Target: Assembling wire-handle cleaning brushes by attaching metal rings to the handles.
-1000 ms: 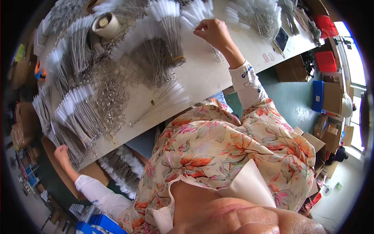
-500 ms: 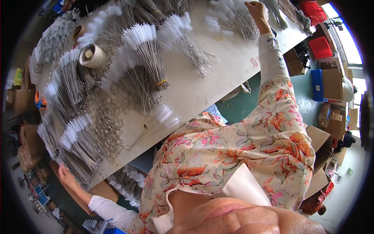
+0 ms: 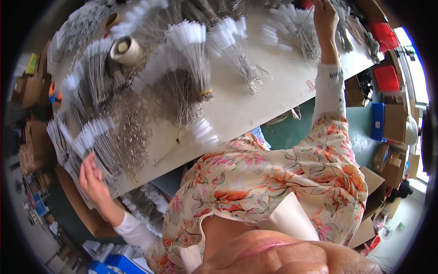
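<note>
My right hand (image 3: 325,19) is at the table's far right, fingers pinched together. A thin metal wire (image 3: 305,22) slants down from them toward a loose pile of white-bristled brushes (image 3: 309,48); whether the wire ends in bristles is unclear. My left hand (image 3: 94,180) is at the near left, fingers extended and somewhat apart, with nothing visible in it. It is in front of a bundle of wire-stemmed brushes (image 3: 98,137) and blocks part of the bundles there. More such brushes stand in tied bundles (image 3: 194,55) across the table.
A pile of small wire rings (image 3: 132,132) lies beside the bundles. Behind it is a cone of thread (image 3: 126,51). Several loose brushes (image 3: 200,130) lie by the front edge of the table (image 3: 248,107). A cardboard box (image 3: 75,196) stands below my left arm; red bins (image 3: 386,78) are at right.
The whole view has shifted. My left hand has risen toward the left brush bundle, fingers more spread. A thin wire now shows from my right hand's pinch.
</note>
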A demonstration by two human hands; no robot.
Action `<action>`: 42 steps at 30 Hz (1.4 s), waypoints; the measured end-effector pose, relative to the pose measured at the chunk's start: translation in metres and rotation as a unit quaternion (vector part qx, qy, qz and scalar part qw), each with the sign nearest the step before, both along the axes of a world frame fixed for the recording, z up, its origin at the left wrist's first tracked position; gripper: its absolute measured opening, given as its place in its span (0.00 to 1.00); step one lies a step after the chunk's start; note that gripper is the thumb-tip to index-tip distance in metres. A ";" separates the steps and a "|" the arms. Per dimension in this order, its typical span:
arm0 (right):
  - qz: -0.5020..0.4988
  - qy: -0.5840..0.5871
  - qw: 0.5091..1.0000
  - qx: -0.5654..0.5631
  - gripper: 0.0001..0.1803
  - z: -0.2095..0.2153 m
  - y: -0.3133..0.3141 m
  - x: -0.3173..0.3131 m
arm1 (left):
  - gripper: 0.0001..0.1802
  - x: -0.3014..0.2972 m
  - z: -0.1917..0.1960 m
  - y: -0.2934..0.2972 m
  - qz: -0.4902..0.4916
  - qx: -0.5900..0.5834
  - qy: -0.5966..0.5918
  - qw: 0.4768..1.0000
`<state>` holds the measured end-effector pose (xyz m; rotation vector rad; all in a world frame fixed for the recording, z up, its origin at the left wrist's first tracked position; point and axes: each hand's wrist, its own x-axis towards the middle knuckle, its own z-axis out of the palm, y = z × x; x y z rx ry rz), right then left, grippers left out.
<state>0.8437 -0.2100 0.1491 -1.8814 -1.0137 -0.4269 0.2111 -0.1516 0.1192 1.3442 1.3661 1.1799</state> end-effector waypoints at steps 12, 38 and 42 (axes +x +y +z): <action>0.665 0.420 0.617 -0.019 0.15 -0.026 0.014 -0.350 | 0.08 0.153 -0.030 -0.019 -0.083 0.383 0.116 0.913; 0.684 0.393 0.547 -0.279 0.09 -0.029 0.002 -0.317 | 0.19 0.117 -0.019 -0.043 -0.281 0.250 -0.021 0.926; 0.664 0.514 0.403 -0.364 0.11 -0.033 -0.003 -0.306 | 0.09 0.126 -0.024 -0.052 -0.253 0.323 0.025 0.912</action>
